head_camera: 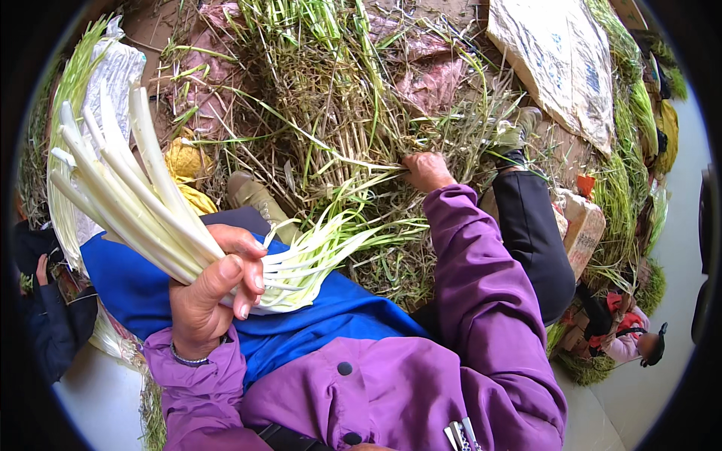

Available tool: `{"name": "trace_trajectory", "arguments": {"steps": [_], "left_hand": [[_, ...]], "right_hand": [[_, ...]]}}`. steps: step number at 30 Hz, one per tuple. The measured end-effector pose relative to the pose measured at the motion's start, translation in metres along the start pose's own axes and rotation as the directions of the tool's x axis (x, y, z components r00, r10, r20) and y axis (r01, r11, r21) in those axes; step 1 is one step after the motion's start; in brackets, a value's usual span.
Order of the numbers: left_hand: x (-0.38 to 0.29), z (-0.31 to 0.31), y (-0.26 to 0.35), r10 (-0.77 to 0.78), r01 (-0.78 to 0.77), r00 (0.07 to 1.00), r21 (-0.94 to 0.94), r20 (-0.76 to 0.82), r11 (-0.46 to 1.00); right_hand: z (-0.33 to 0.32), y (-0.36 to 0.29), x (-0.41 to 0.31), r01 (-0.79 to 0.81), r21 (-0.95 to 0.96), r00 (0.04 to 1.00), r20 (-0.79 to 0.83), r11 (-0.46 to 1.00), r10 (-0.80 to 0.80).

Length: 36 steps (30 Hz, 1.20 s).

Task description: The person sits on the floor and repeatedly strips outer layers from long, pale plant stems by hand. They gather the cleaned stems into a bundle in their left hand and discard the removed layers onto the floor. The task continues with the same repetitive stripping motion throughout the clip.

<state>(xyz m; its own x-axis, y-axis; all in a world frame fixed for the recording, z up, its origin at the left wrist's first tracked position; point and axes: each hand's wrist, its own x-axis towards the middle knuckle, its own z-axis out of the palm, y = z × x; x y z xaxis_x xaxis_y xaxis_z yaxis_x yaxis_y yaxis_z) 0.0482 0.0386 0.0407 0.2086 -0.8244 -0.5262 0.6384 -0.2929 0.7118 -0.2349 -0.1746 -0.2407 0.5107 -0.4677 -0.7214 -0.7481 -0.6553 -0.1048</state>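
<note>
My left hand [217, 282] is closed around a bundle of thick pale stalks with thin yellow-green leaves [135, 197], like blanched garlic or chive shoots. The cut ends point to the upper left and the leaves hang to the right over a blue apron [361, 307]. My right hand [428, 172] reaches forward, its fingers closed at the end of a thin pale strand [355, 163] above a heap of dry stems and leaves [338, 107]. Whether it holds more is hidden by the fingers.
Pink sacking [434, 82] and a white woven sack [555, 62] lie beyond the heap. Long green stalks [620, 169] line the right. A yellow bag [189, 163] is near my shoe [254, 197]. One person [51, 321] is at far left, another [626, 332] at far right.
</note>
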Motion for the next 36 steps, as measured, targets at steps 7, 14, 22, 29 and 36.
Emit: {"name": "trace_trajectory", "arguments": {"steps": [7,14,22,29,36], "left_hand": [[-0.002,0.001,-0.001,-0.035,0.037,0.998,0.031,-0.051,0.999],[-0.004,0.007,-0.003,-0.078,0.080,0.996,0.066,-0.035,0.995],[-0.007,0.011,-0.011,-0.048,0.048,0.999,0.116,-0.006,0.992],[-0.004,0.020,-0.023,-0.080,0.075,0.997,0.237,0.010,0.969],[-0.005,0.023,-0.031,-0.046,0.042,0.999,0.163,0.018,0.986]], "right_hand": [[-0.062,-0.060,-0.008,0.106,0.178,0.994,0.013,0.978,-0.110],[-0.015,-0.081,-0.002,0.056,0.001,0.997,-0.053,0.998,-0.056],[-0.039,-0.071,-0.059,0.190,0.174,0.950,-0.281,0.966,-0.136],[-0.103,-0.086,-0.133,0.428,0.269,0.755,-0.631,0.862,-0.178],[-0.064,-0.046,-0.118,-0.007,0.366,0.990,-0.127,0.931,0.057]]}}
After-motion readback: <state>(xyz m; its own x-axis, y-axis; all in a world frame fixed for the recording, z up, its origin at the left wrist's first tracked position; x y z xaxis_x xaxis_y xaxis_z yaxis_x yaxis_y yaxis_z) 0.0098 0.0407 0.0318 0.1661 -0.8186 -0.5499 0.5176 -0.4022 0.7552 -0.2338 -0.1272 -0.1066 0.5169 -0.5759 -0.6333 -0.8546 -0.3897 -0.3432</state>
